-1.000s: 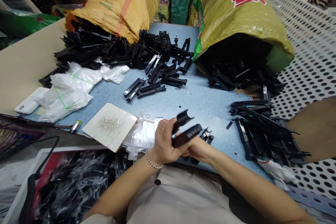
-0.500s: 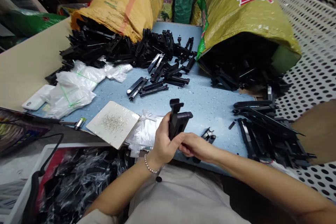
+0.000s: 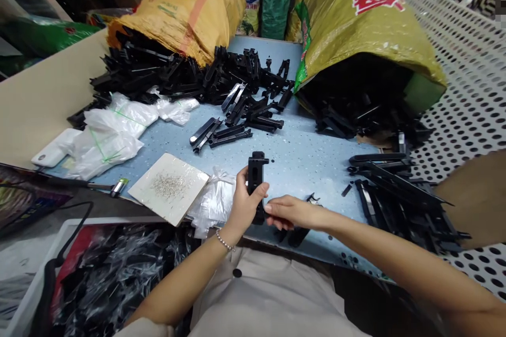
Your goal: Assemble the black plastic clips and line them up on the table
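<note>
Upright over the near edge of the table is a long black plastic part point(image 3: 256, 175) with slots in its face. My left hand point(image 3: 245, 201) is wrapped around it, thumb across the front. At the part's lower right edge, my right hand point(image 3: 290, 211) has its thumb and curled fingertips together, touching it; whether a small piece is between them is hidden. Just behind and below the right hand lie a few more black parts point(image 3: 299, 237), partly covered by it. Left of my hands are a clear plastic bag point(image 3: 215, 197) and a white square board point(image 3: 158, 205) with grit on it.
An orange sack point(image 3: 197, 5) and a yellow-green sack point(image 3: 367, 26) spill black parts point(image 3: 158, 76) at the back. More parts point(image 3: 403, 200) are piled at right, beside a perforated white panel point(image 3: 470, 63). A crate point(image 3: 75, 221) of bagged black pieces stands low left.
The black part has turned more upright with its slotted face toward me, and moved slightly down and left. My right hand has shifted a little, from beneath the left thumb to the part's lower edge.
</note>
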The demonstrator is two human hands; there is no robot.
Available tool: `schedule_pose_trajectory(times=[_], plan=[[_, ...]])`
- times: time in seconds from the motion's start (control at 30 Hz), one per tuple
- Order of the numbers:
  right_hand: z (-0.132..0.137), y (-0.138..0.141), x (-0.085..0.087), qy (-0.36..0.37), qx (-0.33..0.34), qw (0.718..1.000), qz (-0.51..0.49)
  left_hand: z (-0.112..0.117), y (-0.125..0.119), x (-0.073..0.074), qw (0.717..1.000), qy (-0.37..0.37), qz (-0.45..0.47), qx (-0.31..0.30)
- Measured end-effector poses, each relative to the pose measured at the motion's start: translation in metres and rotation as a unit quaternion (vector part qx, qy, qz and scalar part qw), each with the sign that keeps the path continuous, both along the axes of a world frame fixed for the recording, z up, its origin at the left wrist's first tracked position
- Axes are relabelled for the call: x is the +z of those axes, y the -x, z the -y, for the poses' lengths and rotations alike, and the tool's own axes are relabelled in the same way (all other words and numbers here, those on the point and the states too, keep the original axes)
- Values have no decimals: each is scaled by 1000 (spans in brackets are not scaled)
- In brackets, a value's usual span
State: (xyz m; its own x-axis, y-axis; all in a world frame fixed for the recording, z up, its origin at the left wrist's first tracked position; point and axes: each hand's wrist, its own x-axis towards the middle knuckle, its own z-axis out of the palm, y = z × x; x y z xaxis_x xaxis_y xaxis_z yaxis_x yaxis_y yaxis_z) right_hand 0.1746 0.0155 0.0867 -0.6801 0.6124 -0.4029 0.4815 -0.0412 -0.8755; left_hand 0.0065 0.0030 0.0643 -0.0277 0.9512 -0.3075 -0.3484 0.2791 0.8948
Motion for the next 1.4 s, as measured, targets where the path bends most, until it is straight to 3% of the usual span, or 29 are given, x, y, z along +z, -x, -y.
schedule_pose_trajectory(times=[0.07,0.13,0.17,0.23,0.37,0.43,0.53,0.63,0.7,0.77,0.87,0.97,1.03,1.17,1.23,1.33,1.4], plan=[[-38,-3,-4,-115,-45,991,43,-3,-8,-16,1000,5,-23,-15],[-84,-3,-7,-287,-140,941,110,-3,-22,-32,998,3,-44,-37],[-107,-2,-8,-330,-180,916,142,-2,-31,-39,997,-11,-59,-46],[-146,2,-9,-353,-230,889,181,2,-45,-49,991,-59,-111,-51],[-180,2,-13,-318,-247,897,183,3,-47,-53,976,-111,-171,-69],[-175,-3,-16,-282,-244,913,168,-6,-35,-48,984,-95,-138,-57],[-141,-11,-22,-208,-214,947,118,-30,-18,-34,999,-44,3,2],[-89,-14,-23,-143,-163,975,54,-49,-11,-15,983,-21,180,39],[-61,-15,-17,-127,-131,983,18,-51,-11,-1,971,-17,237,20],[-46,-16,-5,-203,-145,968,-3,-44,-13,10,972,-12,233,-26],[-49,-17,16,-434,-163,886,21,-27,-17,21,978,4,190,-83],[-64,-14,26,-555,-81,825,69,-17,-24,26,976,36,190,-102],[-71,-10,25,-561,-66,821,85,-17,-26,27,976,49,189,-94],[-57,-3,21,-475,-98,869,100,-25,-19,27,984,57,168,-33],[-39,-1,18,-473,-41,877,75,-29,-12,29,983,63,173,-16],[-10,1,11,-558,62,827,35,-30,-6,32,980,78,183,-31],[2,2,6,-596,75,799,34,-30,-6,31,980,87,171,-52]])
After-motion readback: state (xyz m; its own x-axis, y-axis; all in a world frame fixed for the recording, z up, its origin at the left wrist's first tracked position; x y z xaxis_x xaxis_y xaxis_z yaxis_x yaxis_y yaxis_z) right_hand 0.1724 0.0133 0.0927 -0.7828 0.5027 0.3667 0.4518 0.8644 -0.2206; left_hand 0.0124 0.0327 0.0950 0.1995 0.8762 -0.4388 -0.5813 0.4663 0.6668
